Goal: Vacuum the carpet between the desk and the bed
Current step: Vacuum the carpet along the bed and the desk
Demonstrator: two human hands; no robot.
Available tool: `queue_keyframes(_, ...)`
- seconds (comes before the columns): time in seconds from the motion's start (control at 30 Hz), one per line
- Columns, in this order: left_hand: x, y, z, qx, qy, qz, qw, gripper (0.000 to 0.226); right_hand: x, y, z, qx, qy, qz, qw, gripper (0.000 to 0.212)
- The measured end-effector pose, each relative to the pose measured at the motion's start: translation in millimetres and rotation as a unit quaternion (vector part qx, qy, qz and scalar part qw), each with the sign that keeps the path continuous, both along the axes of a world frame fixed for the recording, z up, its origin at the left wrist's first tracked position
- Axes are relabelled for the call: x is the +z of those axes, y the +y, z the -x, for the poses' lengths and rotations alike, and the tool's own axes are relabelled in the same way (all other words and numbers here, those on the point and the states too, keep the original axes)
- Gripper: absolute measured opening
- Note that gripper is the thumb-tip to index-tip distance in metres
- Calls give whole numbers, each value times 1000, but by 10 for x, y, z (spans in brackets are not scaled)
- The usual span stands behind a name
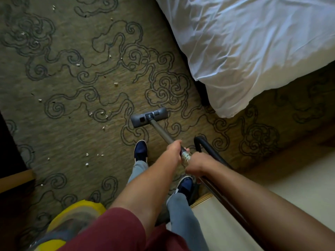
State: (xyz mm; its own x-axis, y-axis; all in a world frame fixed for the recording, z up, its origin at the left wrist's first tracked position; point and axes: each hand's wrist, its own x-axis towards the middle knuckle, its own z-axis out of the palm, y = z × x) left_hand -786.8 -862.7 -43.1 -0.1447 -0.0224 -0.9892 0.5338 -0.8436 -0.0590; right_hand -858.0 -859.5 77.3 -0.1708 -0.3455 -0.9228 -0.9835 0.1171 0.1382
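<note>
Both hands are wrapped round the vacuum wand point(164, 132), one behind the other. Left hand point(173, 150) grips it further down toward the floor head, fingers curled right around the tube. Right hand point(196, 164) holds the upper end, just behind the left one, clamped on a bit that looks wrapped in some pale patterned tape. They're nearly touching.

Taking the floor head point(149, 117) as the reference: it's grey, sitting flat on the carpet point(72, 84), which is olive with dark swirly cloud lines. The bed point(253, 51), with its crumpled white sheet hanging over the corner, is up and to the right of the head, near but not touching. Little white crumbs point(116, 84) are scattered across the carpet, mostly left of the head and above it, with a few more lower left. Below the head are the person's two dark blue shoes point(141, 149) and grey trouser legs. A black hose point(208, 149) loops just right of the hands. Way off to the lower left there's something yellow and grey point(76, 220), probably the vacuum body but it's blurry. A dark wooden edge point(16, 176) sits at the far left; can't tell what it belongs to.
</note>
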Motion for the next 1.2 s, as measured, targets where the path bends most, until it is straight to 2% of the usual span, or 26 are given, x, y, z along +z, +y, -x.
queue_keyframes(0.2, -403, 220, 463, -14, -16, -16, 1000, 32, -368, 222, 455, -89, 20, -9, 996, 24)
queue_keyframes(0.4, -673, 307, 787, 12, -17, -8, 1000, 22, -652, 308, 717, -38, 34, 20, 998, 44)
queue_keyframes(0.53, -895, 303, 785, 30, -44, -3, 999, 20, -881, 309, 698, -22, 32, 24, 999, 45)
queue_keyframes(0.7, -1214, 349, 678, 27, -69, -12, 997, 31, -1139, 354, 560, 2, 21, 25, 999, 45)
queue_keyframes(0.87, -1244, 334, 676, 41, -93, -4, 995, 37, -1202, 287, 553, 25, 14, 22, 999, 42)
queue_keyframes(1.03, -1264, 371, 683, 46, -98, -6, 994, 28, -1249, 319, 553, 34, 16, 30, 999, 39)
queue_keyframes(1.2, -1379, 306, 487, 41, -134, 2, 990, 17, -1384, 310, 413, -10, -23, 50, 998, 41)
